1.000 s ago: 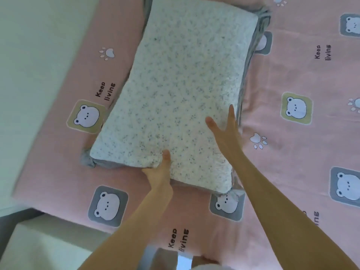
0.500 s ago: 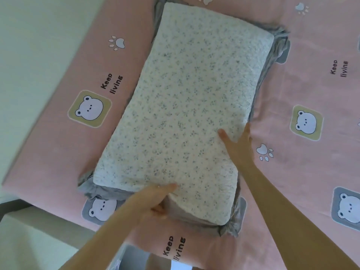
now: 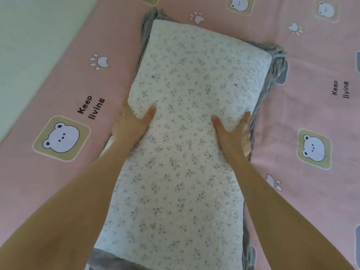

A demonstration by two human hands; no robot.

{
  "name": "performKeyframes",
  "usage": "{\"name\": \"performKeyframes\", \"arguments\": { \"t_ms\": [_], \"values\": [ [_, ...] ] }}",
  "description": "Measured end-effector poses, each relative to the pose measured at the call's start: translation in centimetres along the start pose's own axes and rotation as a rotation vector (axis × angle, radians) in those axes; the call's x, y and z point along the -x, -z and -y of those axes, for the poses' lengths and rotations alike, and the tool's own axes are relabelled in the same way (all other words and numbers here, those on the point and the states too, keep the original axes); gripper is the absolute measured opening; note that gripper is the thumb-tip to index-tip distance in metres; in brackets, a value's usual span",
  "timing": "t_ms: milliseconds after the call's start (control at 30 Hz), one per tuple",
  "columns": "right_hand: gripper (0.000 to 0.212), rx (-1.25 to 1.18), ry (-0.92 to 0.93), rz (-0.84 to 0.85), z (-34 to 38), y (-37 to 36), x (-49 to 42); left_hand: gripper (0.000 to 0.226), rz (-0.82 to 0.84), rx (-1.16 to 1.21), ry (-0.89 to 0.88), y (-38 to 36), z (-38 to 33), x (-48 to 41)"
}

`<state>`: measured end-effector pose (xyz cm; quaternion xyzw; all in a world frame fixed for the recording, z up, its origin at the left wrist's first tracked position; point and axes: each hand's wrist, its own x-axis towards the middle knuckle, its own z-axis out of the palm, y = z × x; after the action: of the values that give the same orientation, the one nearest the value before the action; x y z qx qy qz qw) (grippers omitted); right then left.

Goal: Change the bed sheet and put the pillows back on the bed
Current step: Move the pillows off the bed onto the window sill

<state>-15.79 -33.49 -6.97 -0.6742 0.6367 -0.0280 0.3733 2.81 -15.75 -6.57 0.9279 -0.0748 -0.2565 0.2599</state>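
A white pillow with small grey flecks lies lengthwise on the pink bed sheet, which is printed with bears, paws and "Keep living". Grey fabric of a second pillow or cover sticks out under its edges. My left hand grips the pillow's left side, thumb on top and fingers tucked under the edge. On the right side my right hand holds the pillow the same way, thumb on top, fingers along the edge.
The bed's left edge runs diagonally at the upper left, with a pale green-white wall or floor beyond it. The pink sheet stretches on to the right and far side.
Both hands have moved up from the pillow's near end to its two long sides. The view has come closer and the pillow now lies more squarely in front of me.
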Motion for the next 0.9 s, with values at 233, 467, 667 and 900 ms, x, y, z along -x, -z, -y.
{"name": "performKeyframes", "arguments": {
  "t_ms": [233,467,667,900],
  "values": [
    [0.102,-0.067,0.047,-0.068,-0.9,1.8,2.8,0.087,-0.048,0.192,-0.075,0.8,-0.7,4.7],
    [0.089,-0.086,0.120,-0.032,-1.2,8.4,11.2,0.079,-0.155,0.482,-0.019,5.5,0.8,15.0],
    [0.085,-0.055,0.216,0.077,-1.3,14.6,19.7,0.070,-0.268,0.525,0.040,11.6,2.0,26.7],
    [0.084,0.010,0.421,0.249,-0.4,18.9,29.1,0.072,-0.465,0.543,0.223,16.5,5.4,40.5]
  ]
}}
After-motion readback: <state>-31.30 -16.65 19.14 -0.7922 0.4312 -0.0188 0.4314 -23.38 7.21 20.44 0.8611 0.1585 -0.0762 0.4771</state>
